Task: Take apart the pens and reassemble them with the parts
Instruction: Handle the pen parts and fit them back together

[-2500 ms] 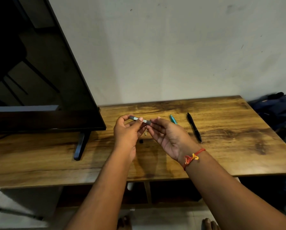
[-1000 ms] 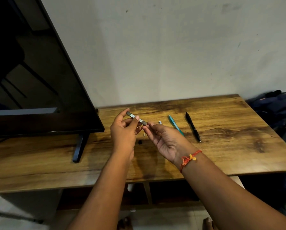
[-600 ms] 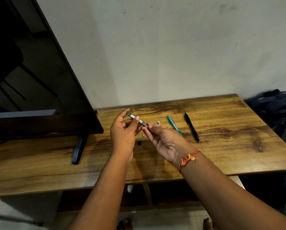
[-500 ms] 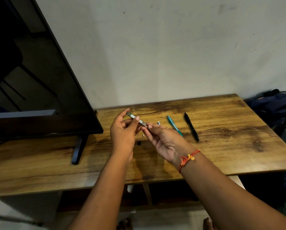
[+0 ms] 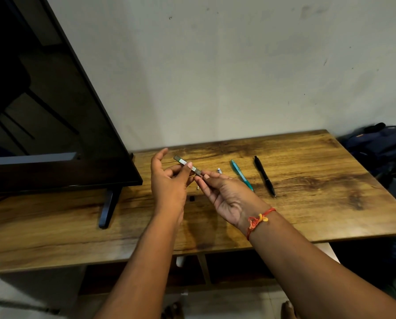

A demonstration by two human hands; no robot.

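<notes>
Grained wood table [image 5: 307, 203] — glossy screen [image 5: 43, 111]

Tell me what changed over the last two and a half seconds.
The dark pen barrel tilted from nearly level to slanting, its left end raised. The left hand and right hand kept pinching it; nothing was let go. The right hand shifted off the teal pen, uncovering a small white part. The black pen and small black part stayed put.

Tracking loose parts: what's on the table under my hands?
A small black piece and a tiny pale piece show between them; anything they cover is hidden.
</notes>
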